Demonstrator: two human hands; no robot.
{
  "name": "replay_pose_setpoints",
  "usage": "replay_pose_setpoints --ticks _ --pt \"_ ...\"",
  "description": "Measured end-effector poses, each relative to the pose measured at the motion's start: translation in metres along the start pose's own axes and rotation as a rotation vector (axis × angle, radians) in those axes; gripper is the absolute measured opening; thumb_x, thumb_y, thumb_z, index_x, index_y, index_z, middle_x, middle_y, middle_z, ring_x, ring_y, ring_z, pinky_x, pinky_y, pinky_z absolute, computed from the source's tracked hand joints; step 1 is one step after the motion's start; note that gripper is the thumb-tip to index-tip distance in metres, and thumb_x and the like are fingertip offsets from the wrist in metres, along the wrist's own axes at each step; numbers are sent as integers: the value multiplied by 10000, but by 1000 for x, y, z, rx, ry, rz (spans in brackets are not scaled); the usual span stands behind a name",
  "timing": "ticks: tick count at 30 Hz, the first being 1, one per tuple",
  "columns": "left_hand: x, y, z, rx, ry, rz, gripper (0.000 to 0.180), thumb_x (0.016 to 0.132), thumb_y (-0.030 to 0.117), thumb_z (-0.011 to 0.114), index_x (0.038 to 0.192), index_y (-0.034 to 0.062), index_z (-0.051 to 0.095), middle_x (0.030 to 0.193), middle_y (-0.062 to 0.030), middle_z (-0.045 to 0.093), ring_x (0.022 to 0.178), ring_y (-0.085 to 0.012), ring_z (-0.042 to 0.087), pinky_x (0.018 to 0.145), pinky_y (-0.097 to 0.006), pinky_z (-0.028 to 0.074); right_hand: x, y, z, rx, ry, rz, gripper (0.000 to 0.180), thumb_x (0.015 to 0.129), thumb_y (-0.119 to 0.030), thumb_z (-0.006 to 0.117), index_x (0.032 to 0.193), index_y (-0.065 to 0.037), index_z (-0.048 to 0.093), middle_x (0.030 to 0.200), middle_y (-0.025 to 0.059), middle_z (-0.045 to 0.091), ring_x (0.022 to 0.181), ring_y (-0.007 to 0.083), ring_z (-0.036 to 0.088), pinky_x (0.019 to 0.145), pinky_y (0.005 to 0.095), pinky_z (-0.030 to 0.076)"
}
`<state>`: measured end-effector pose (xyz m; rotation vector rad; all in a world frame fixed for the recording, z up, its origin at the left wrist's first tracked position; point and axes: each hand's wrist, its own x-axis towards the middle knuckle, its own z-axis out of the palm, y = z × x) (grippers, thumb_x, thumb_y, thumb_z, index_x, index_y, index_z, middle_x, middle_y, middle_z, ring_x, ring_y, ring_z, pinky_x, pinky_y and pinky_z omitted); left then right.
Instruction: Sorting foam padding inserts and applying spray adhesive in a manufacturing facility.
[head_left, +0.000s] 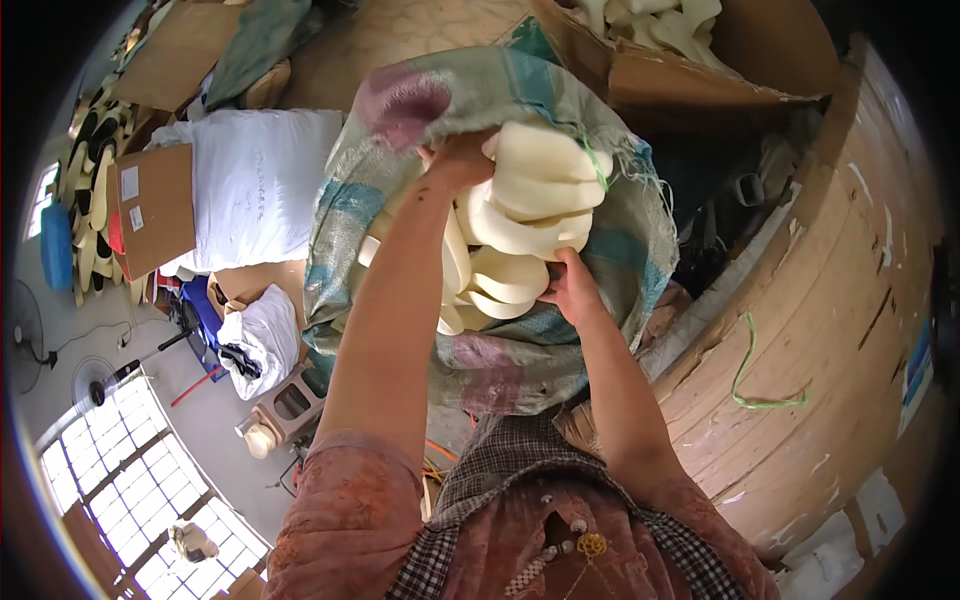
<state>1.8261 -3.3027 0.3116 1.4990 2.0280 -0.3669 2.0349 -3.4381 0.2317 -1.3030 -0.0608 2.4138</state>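
Observation:
A bundle of thick, cream-coloured foam pieces (548, 180), rounded at the ends and shaped somewhat like insoles, lies stacked in the mouth of a large woven sack (350, 215). My left hand (462, 158) reaches over to the bundle's upper left end and grips it; its fingertips are mostly hidden. At the lower right side my right hand (575, 290) clasps the bundle, thumb against the foam and fingers partly out of sight beneath. More loose foam pieces (505, 275) fill the sack below and left of the bundle. A thin green string (596, 162) hangs across the bundle's right end.
An open cardboard box (700, 85) with pale pieces stands beyond the sack. To the right runs a worn wooden board surface (800, 330) with a green string (745, 375) on it. White stuffed bags (265, 185) and a brown carton (155, 210) sit at left, near a fan (92, 380).

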Motion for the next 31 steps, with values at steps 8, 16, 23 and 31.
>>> replay_pose_setpoints --ticks 8,16,23,31 --pt "8 32 51 -46 115 -4 535 774 328 491 1301 347 402 1429 -85 275 1318 -303 218 1044 -483 147 13 7 -17 93 128 -42 639 760 -531 541 1248 -160 361 1166 43 443 1002 267 495 856 521 367" --pt "-50 18 73 -388 118 281 413 905 240 372 1277 66 416 1338 -134 400 1264 -256 318 1059 -337 219 -30 30 -1 236 126 -105 551 854 -479 457 1298 -176 336 1295 33 412 1131 212 445 845 491 387" --pt "-173 55 38 -317 138 257 292 867 230 441 1073 138 628 1381 -66 341 1260 -323 276 1022 -505 180 -122 51 5 342 182 -537 557 889 -442 435 1333 -127 314 1319 34 410 1205 209 397 974 383 349" --pt "-317 42 -6 -486 448 587 297 784 188 543 1062 172 650 1375 -66 351 1208 -321 311 922 -542 225 -259 71 46 422 56 -678 535 853 -178 555 1323 -88 317 1238 51 476 1072 174 510 818 254 480"
